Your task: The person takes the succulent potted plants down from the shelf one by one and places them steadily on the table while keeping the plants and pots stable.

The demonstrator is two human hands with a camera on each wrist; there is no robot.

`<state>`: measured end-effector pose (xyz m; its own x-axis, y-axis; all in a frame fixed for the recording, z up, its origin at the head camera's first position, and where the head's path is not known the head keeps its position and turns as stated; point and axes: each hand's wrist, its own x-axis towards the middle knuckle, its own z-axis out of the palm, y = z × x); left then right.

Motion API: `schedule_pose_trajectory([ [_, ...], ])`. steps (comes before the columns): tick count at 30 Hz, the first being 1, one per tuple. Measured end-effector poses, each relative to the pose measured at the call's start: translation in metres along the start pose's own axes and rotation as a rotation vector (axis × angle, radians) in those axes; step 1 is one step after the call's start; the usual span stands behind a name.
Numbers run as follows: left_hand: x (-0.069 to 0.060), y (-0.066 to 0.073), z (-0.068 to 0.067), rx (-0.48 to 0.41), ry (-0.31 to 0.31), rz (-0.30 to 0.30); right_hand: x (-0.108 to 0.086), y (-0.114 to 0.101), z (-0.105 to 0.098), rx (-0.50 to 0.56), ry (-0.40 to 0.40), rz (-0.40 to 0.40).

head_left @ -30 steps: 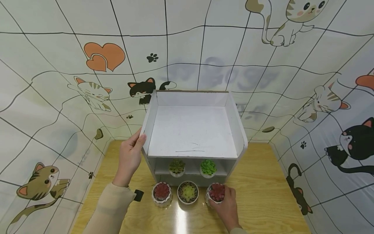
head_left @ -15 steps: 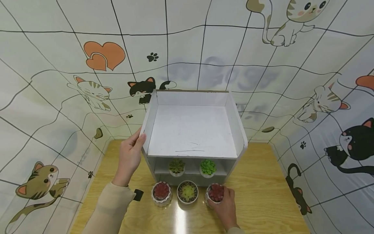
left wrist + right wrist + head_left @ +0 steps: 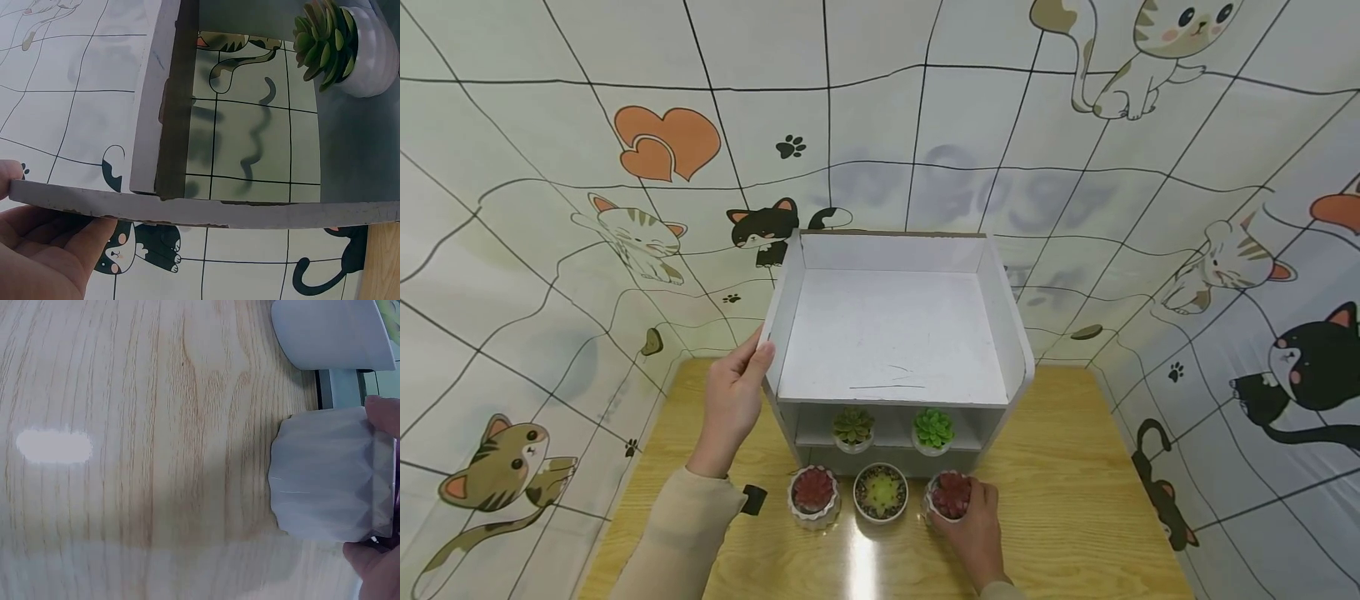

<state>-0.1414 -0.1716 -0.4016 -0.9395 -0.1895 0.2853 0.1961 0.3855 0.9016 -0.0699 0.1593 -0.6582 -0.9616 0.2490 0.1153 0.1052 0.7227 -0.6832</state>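
A white two-level shelf [image 3: 895, 333] stands on the table, its left side panel pinched between thumb and fingers of the left hand [image 3: 730, 408]. In the left wrist view the left hand [image 3: 50, 256] grips the panel's edge [image 3: 175, 209]. The right hand [image 3: 977, 533] holds the rim of the right-hand pot with a dark red succulent [image 3: 950, 493]. In the right wrist view that ribbed white pot [image 3: 331, 475] stands on the wood between thumb and fingers. Beside it are a yellow-green succulent [image 3: 880, 492] and another red one [image 3: 813, 489], in a row before the shelf.
Inside the shelf's lower level stand two potted succulents, one olive green [image 3: 853, 425] and one bright green [image 3: 933, 428]. A small black piece [image 3: 754, 500] lies at the left sleeve's cuff. Cat-patterned cloth walls [image 3: 880, 125] surround the wooden table [image 3: 1075, 500] at the back and sides.
The right hand and the red succulent pot it holds have shifted slightly to the left, closer to the middle pot. The left hand keeps its grip on the shelf.
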Motion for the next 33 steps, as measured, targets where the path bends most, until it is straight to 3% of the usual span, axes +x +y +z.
schedule_pose_trajectory([
  [9,0.000,0.000,0.000,0.015,-0.003,-0.007,0.005,-0.003,-0.013,-0.045,-0.114,0.004],
  [17,0.000,0.001,0.000,0.016,0.001,-0.010,0.014,-0.003,-0.036,-0.080,-0.201,-0.082],
  [26,0.000,0.000,0.000,0.017,0.008,-0.001,0.028,-0.025,-0.071,-0.043,-0.177,-0.068],
  [33,0.000,-0.001,0.000,0.015,0.008,-0.002,0.034,-0.041,-0.090,-0.008,-0.116,-0.129],
])
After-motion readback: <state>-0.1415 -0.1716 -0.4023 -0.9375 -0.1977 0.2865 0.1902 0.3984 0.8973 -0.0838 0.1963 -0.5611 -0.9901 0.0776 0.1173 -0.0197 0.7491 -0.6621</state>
